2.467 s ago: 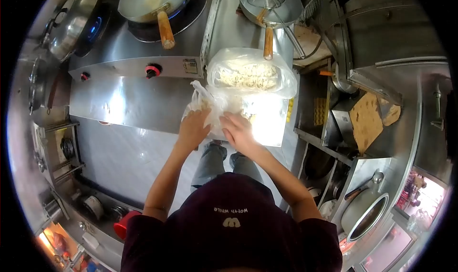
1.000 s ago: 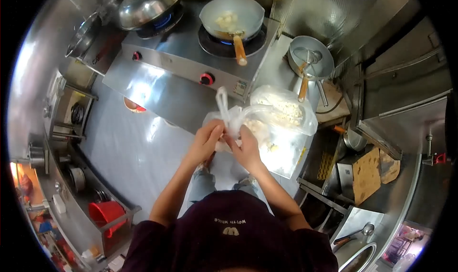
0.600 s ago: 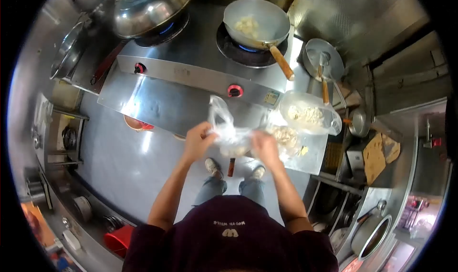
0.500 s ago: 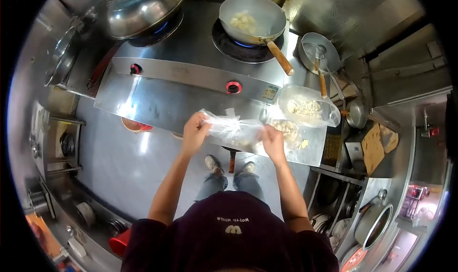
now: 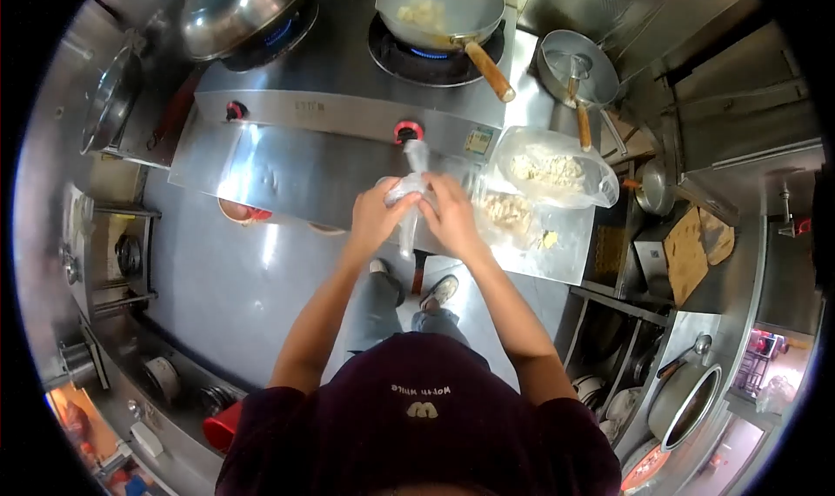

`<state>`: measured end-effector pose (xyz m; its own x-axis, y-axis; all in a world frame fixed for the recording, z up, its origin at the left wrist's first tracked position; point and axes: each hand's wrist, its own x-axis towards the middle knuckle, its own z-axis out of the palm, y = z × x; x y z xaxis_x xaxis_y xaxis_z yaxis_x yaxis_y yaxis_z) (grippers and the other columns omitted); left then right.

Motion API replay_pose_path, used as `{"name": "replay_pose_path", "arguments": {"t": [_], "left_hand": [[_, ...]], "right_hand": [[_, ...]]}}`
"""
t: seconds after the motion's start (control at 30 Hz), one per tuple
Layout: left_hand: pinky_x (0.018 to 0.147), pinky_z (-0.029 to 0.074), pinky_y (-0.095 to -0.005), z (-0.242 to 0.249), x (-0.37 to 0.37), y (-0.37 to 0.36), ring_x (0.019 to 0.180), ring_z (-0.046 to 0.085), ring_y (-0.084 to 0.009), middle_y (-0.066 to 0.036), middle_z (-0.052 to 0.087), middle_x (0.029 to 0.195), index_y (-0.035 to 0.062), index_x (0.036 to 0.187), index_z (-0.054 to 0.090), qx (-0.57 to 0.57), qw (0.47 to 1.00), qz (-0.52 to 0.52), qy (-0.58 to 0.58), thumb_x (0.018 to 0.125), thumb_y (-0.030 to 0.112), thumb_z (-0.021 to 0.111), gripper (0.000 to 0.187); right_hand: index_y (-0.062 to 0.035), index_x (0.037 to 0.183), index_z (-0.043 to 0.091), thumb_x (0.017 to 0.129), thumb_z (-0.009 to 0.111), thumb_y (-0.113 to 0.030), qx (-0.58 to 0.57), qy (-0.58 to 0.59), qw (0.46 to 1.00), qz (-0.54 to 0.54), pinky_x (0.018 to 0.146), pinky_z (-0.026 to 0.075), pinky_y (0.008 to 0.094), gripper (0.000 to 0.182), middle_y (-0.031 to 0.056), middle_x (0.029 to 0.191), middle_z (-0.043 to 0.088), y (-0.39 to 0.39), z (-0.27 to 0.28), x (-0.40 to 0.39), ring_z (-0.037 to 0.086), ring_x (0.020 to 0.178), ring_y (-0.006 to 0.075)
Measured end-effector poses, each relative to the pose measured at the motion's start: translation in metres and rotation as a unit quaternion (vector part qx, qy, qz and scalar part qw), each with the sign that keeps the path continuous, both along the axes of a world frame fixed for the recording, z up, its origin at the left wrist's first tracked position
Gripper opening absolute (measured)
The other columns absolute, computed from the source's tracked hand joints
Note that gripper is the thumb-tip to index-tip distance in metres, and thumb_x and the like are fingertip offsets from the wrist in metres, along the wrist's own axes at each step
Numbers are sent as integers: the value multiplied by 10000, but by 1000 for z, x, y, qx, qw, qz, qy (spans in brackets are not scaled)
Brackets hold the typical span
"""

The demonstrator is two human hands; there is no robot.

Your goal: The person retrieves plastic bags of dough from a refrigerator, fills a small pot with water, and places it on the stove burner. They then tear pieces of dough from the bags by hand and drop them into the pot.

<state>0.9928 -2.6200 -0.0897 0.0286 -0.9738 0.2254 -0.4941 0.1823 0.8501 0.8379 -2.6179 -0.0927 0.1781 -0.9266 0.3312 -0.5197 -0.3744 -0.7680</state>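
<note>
A clear plastic bag (image 5: 417, 158) is bunched between my two hands, over the front edge of the steel counter (image 5: 304, 170). My left hand (image 5: 377, 214) grips it from the left, fingers closed. From the right, my right hand (image 5: 448, 211) closes on the same bag, and the hands nearly touch. One end of the bag sticks up toward the stove and another hangs below my fingers. To the right lie an open plastic bag of pale chopped food (image 5: 550, 170) and a second pale chopped heap (image 5: 507, 212) on plastic.
Behind the counter a wooden-handled pan (image 5: 483, 9) with pale pieces sits over a lit blue flame. A domed steel lid (image 5: 248, 17) covers the left burner, also lit. Another pan (image 5: 600, 74) stands at right. A small yellow scrap (image 5: 549, 239) lies near the counter's right edge.
My hands have come together from a wide hold, gathering the stretched plastic bag into a bunch. The view has shifted slightly, and my feet have moved.
</note>
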Motion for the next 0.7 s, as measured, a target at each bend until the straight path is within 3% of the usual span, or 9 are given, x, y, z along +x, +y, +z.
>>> {"name": "replay_pose_path", "arguments": {"t": [0.1,0.2,0.23,0.33,0.43,0.5,0.57,0.63,0.7], "left_hand": [[514,381,-265,-10,11,-4,563,491,-103,-53,551,615,-7,822,611,154,976,-5,152,785,221,631,232],[505,350,-245,-25,32,-9,576,443,-61,-14,531,622,-1,837,616,151,982,5,114,803,207,606,211],[543,368,-236,-34,37,-11,613,462,-71,-13,550,660,-6,844,614,88,977,61,182,825,236,583,245],[643,410,-243,-30,77,-17,709,519,-101,-40,596,743,-11,866,613,240,927,184,221,834,267,566,283],[720,435,-281,-70,87,-24,783,572,-175,-87,619,806,-17,876,607,189,949,169,190,825,272,561,296],[735,440,-309,-26,75,-43,802,580,-215,-96,623,831,2,873,612,-91,985,110,-95,818,267,559,276],[752,445,-325,-11,65,-53,810,583,-252,-105,625,858,18,883,615,-168,956,-19,-241,807,245,564,244],[751,451,-327,-14,66,-61,789,583,-267,-103,627,865,35,900,617,-74,964,-120,-224,801,221,568,216],[712,455,-325,-28,70,-73,738,586,-243,-76,633,828,62,905,625,-20,986,-69,-148,813,227,551,203]], "right_hand": [[-24,954,565,716,618,-85,-32,-8,998,-44,752,416,395,252,169,855,555,-2,-15,3,541,802,344],[-15,874,586,718,601,-72,51,14,999,-3,733,422,398,167,169,845,571,-6,-39,-4,549,785,343],[0,864,605,760,559,-56,83,-54,994,-50,713,432,359,127,147,815,578,-1,-44,-6,558,748,292],[-2,947,612,806,512,-43,132,-188,968,-100,679,430,309,179,115,801,569,-4,-37,-8,544,713,224],[-37,1044,599,830,482,-25,181,-238,949,-104,746,399,264,245,106,844,560,-1,-41,2,520,801,188],[-48,1057,596,829,482,-21,179,-229,954,-80,784,388,263,257,109,882,564,-4,-40,5,518,855,196],[-56,1069,595,827,483,-17,157,-166,973,-15,821,377,264,270,108,930,570,-7,-30,6,512,908,203],[-60,1072,597,822,488,-15,134,-135,982,14,837,378,275,276,103,973,575,-12,-30,4,514,933,213],[-63,1073,599,807,484,-1,116,-123,985,17,851,381,292,296,99,1008,577,-15,-29,-7,515,954,224]]}}
